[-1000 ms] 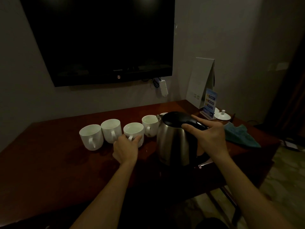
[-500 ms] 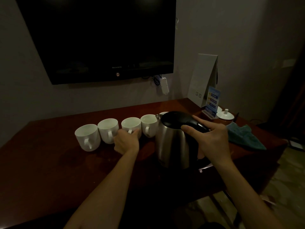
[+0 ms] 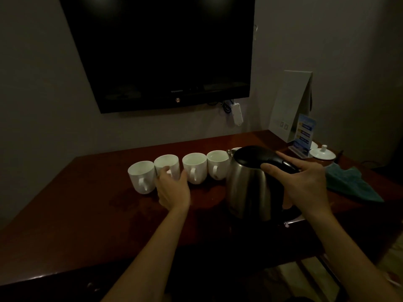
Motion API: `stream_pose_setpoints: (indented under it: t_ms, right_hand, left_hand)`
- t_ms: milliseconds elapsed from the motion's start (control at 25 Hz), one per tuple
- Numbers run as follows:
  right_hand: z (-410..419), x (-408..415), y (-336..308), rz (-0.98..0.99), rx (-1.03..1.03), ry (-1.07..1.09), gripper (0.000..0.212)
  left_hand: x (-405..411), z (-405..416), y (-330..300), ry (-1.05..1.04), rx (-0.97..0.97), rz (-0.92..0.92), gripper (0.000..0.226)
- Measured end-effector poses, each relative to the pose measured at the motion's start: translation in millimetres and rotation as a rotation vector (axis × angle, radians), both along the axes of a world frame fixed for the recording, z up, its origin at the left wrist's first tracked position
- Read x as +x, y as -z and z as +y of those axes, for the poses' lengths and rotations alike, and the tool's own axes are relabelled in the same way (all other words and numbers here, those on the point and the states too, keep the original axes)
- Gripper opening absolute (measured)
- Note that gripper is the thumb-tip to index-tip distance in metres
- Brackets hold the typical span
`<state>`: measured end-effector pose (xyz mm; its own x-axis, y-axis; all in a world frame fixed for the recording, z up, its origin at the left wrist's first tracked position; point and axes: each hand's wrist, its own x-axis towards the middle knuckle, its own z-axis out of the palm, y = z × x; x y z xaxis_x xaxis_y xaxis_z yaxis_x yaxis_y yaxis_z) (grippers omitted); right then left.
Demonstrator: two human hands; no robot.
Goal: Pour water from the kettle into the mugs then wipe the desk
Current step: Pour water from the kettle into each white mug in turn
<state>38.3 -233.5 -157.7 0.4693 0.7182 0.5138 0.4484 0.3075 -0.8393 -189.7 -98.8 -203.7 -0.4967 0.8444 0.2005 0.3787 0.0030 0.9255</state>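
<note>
Several white mugs stand in a row on the dark red desk (image 3: 91, 214), handles facing me: the leftmost mug (image 3: 141, 177), a second mug (image 3: 166, 163), a third mug (image 3: 194, 168), a fourth (image 3: 217, 163), and one rim behind the kettle. My left hand (image 3: 172, 189) curls round the front and handle of the second mug. The steel kettle (image 3: 248, 188) with its black lid stands upright on its base to the right of the row. My right hand (image 3: 305, 184) grips the kettle's black handle from above. A teal cloth (image 3: 351, 184) lies crumpled at the right.
Wet patches (image 3: 130, 201) shine on the desk in front of the mugs. A white paper bag (image 3: 292, 105), a blue sign (image 3: 304, 134) and a white lidded cup (image 3: 322, 152) stand at the back right. A dark TV (image 3: 165, 51) hangs above. The desk's right edge drops to the floor.
My left hand pushed the third mug back into the row, let go of it and moved left to the second mug. The kettle and my right hand have stayed put.
</note>
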Motion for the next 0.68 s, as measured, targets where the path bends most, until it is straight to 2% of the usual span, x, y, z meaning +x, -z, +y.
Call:
stream_pose_setpoints:
  t_ms: [200,280,400,560,680]
  right_hand:
    - [0,0,1,0.004,0.006,0.009,0.075]
    - [1,1,1,0.01,0.001,0.01,0.077]
    - [2,2,3,0.011,0.001,0.003,0.082]
    - [3,2,3,0.019,0.013,-0.011,0.082]
    - [2,1,0,0.008,0.016,-0.012,0.073]
  left_hand:
    - [-5,7,0,-0.052,-0.055,-0.216,0.054]
    - [-2,13,2,-0.067,-0.105,-0.242,0.05]
    - [0,22,2,-0.074,-0.147,-0.224,0.053]
    - [-8,13,2,-0.051,-0.114,-0.162,0.074]
    - [-22,-1,13,-0.009,-0.116,-0.066,0.078]
